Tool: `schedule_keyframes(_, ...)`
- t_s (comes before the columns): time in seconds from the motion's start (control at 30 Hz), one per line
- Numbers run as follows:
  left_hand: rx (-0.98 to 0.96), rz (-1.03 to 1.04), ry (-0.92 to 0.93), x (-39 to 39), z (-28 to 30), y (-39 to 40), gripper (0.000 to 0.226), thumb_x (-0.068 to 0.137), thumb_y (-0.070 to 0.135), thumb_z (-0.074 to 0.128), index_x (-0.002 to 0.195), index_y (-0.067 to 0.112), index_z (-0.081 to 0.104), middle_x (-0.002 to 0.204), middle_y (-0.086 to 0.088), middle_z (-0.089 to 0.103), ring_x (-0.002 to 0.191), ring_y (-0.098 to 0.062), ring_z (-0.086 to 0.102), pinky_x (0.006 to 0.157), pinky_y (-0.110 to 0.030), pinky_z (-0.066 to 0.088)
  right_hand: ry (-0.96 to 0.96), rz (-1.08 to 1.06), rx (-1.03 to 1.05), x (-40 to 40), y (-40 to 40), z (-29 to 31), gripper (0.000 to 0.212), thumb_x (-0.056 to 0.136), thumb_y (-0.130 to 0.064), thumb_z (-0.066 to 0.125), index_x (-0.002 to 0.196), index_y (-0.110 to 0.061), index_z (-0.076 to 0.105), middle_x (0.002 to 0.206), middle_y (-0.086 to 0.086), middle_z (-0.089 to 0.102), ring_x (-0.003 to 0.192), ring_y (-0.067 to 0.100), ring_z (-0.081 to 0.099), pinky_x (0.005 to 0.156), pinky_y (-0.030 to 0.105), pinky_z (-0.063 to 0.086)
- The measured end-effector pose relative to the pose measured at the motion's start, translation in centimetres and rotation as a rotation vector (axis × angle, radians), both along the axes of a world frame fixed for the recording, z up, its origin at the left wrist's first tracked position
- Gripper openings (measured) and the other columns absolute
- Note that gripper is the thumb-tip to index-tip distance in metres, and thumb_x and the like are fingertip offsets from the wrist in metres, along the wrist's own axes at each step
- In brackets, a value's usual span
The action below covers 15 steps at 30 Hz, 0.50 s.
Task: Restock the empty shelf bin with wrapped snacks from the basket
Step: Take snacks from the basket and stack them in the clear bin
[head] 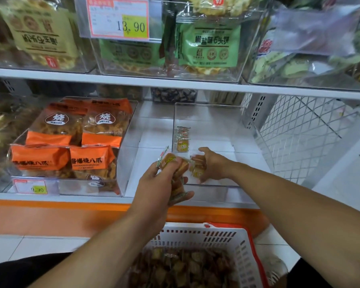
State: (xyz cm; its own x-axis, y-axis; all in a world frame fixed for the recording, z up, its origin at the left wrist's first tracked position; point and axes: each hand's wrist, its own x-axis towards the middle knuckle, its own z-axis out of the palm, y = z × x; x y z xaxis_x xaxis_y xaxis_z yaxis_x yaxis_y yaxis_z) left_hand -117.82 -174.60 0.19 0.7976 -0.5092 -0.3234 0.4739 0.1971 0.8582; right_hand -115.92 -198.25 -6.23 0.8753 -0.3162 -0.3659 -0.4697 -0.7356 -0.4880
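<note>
- My left hand has its grip closed around a stack of wrapped snacks, held just in front of the clear shelf bin.
- My right hand is inside the bin, its grip pinching a few snacks near the bottom.
- A short row of snacks stands against the bin's left wall.
- The white basket below holds many more.

my left hand raised, fingers curled in a grip | my right hand reaching forward, fingers curled, gripping
</note>
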Motion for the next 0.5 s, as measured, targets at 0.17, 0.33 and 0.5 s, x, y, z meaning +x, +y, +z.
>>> schedule_keyframes(0.17,-0.008,0.011,0.019,-0.1,0.5,0.1,0.022,0.092,0.034,0.071,0.105,0.016,0.077,0.093,-0.014,0.074,0.081,-0.02,0.073,0.062,-0.034,0.06,-0.097,-0.103,0.057,-0.3,0.0,-0.1,0.062,0.067,-0.007,0.089,0.115,-0.016,0.051,0.114,0.008,0.066,0.105,0.025,0.062,0.084,0.035,0.052)
schedule_keyframes(0.33,-0.015,0.008,0.016,0.1,0.8,0.1,0.022,0.093,0.034,0.071,0.106,0.018,0.077,0.1,-0.015,0.074,0.087,-0.022,0.071,0.062,-0.034,0.059,-0.111,-0.088,0.107,0.6,1.5,0.4,0.053,0.07,-0.017,0.088,0.107,-0.025,0.051,0.112,0.011,0.068,0.106,0.032,0.064,0.091,0.047,0.055)
schedule_keyframes(0.5,-0.016,0.007,0.031,0.4,0.6,0.3,0.025,0.092,0.035,0.073,0.109,0.017,0.076,0.098,-0.014,0.075,0.084,-0.02,0.073,0.062,-0.034,0.059,-0.091,-0.072,-0.098,3.1,2.7,2.1,0.067,0.072,-0.028,0.086,0.125,-0.024,0.046,0.127,0.01,0.041,0.11,0.031,0.056,0.098,0.04,0.05)
